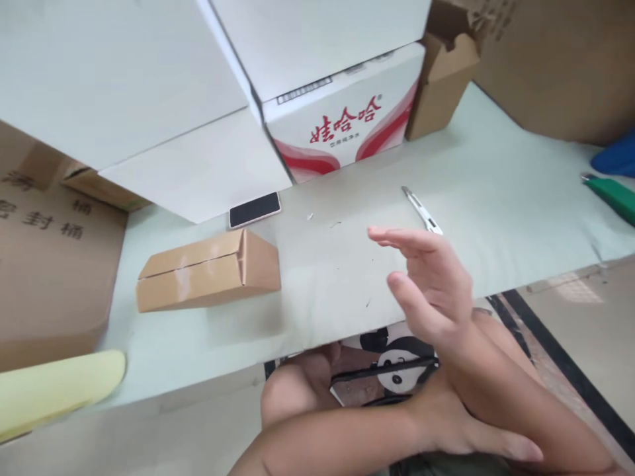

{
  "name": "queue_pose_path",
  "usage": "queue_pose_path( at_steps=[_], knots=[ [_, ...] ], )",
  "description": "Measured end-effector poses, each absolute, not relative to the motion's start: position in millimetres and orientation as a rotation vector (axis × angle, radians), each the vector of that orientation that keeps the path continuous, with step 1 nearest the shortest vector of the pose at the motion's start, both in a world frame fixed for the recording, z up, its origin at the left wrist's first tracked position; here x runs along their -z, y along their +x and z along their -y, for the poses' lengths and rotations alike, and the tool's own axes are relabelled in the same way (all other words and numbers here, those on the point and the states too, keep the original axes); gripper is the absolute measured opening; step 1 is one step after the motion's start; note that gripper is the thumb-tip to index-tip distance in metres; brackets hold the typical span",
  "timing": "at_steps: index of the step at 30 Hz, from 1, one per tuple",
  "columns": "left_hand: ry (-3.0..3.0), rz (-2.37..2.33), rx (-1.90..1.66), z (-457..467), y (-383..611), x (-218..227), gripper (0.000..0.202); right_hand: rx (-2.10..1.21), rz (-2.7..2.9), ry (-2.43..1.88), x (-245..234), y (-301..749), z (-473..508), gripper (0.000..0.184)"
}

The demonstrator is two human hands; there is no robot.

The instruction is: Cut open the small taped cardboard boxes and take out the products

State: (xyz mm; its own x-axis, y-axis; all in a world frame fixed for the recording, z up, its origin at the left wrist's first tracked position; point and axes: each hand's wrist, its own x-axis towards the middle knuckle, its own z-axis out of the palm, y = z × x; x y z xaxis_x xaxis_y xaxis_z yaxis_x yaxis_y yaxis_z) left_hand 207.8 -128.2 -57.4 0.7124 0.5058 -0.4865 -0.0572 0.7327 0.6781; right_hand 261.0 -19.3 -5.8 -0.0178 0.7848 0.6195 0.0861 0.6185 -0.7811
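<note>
My right hand [436, 284] is raised above the front edge of the table, its fingers slightly bent and apart from the thumb, with nothing in it. Lower down, my left hand [456, 416] clasps my right forearm [520, 390]; one digit lies across the arm and the others are hidden. Just beyond my right fingers, a white utility knife [421, 210] lies on the table. A closed brown cardboard box [208, 271] rests to the left, apart from both hands.
A dark-screened phone [254, 210] lies by stacked white cartons, one with red lettering [347, 125]. Brown cartons stand at left [54, 258] and right [555, 73]. A yellow rounded object [59, 390] is at front left. Green [612, 198] and blue [618, 155] objects lie at right.
</note>
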Motion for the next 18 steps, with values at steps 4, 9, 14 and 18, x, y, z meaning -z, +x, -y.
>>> queue_pose_path(
  at_steps=[4,9,14,18],
  knots=[
    [0.331,-0.800,-0.312,148,222,62,0.072,-0.602,1.560,-0.721,-4,266,21,0.039],
    [0.129,-0.751,-0.528,146,174,31,0.053,-0.743,1.579,-0.780,24,297,4,0.041],
    [1.217,-1.871,-1.230,81,48,-21,0.030,-0.463,1.496,-1.600,85,334,-41,0.041],
    [1.257,-2.381,-1.323,29,-48,-52,0.015,-0.518,1.574,-1.931,103,337,-57,0.052]
  ],
)
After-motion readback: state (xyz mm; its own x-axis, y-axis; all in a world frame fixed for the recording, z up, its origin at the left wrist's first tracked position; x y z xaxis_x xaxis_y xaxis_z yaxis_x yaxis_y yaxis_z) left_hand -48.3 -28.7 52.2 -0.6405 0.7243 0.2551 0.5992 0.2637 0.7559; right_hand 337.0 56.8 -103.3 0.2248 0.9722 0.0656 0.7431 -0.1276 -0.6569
